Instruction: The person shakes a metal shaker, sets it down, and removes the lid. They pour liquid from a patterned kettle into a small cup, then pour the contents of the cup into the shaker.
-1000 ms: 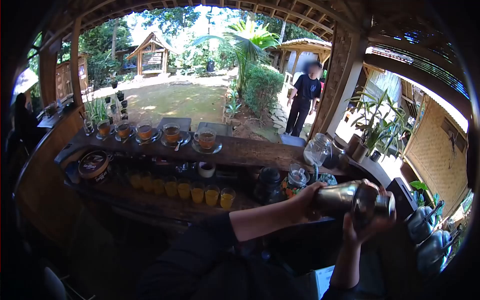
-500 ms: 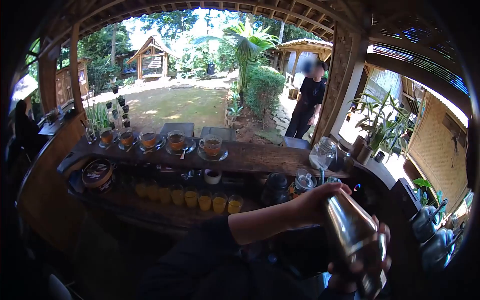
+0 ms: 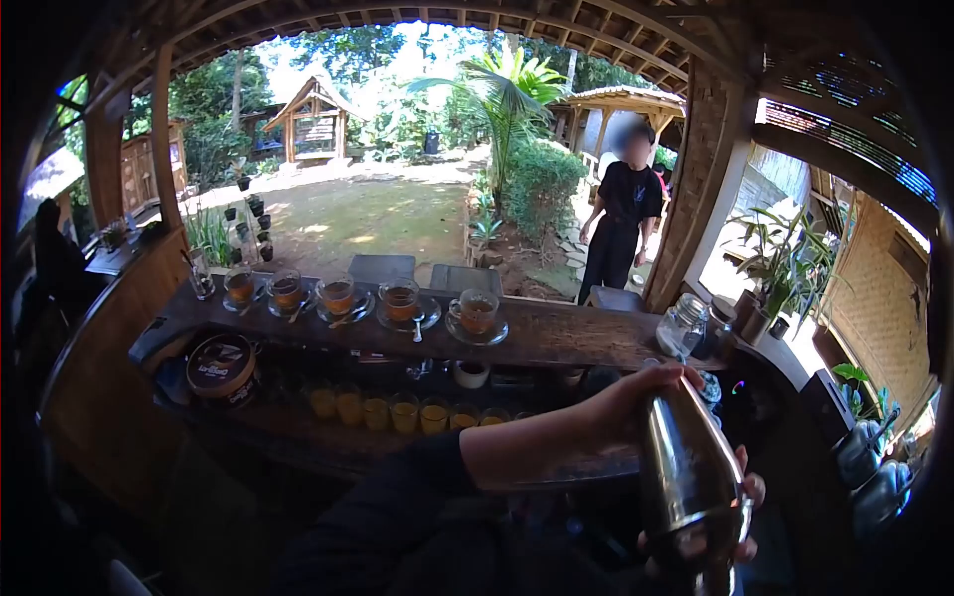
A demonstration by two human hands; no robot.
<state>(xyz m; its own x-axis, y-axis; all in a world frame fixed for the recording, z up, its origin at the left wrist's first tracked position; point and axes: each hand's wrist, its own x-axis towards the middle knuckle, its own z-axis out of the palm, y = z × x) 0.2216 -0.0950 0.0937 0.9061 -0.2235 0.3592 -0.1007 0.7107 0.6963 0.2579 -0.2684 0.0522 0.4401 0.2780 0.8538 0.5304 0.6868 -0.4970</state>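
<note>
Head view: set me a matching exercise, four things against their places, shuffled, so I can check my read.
1. Metal shaker
2. Cups of brown drink
3. Glasses of yellow drink
4. Round tub

A. On saucers along the upper counter
B. Below the upper counter's left end
C. Between left hand and right hand
D. In a row below the upper counter

Pairs: 1-C, 2-A, 3-D, 4-B

A dark wooden counter [image 3: 586, 330] runs across the near side beneath roof rafters [image 3: 651, 38], with stools [image 3: 383, 266] beyond it. Farther out, a sunlit yard [image 3: 368, 214] reaches to a small gabled hut [image 3: 315, 99] at far left. A woven wall [image 3: 879, 263] stands at right; at near left, what seems a wooden partition [image 3: 124, 333] sinks into deep shadow
</note>
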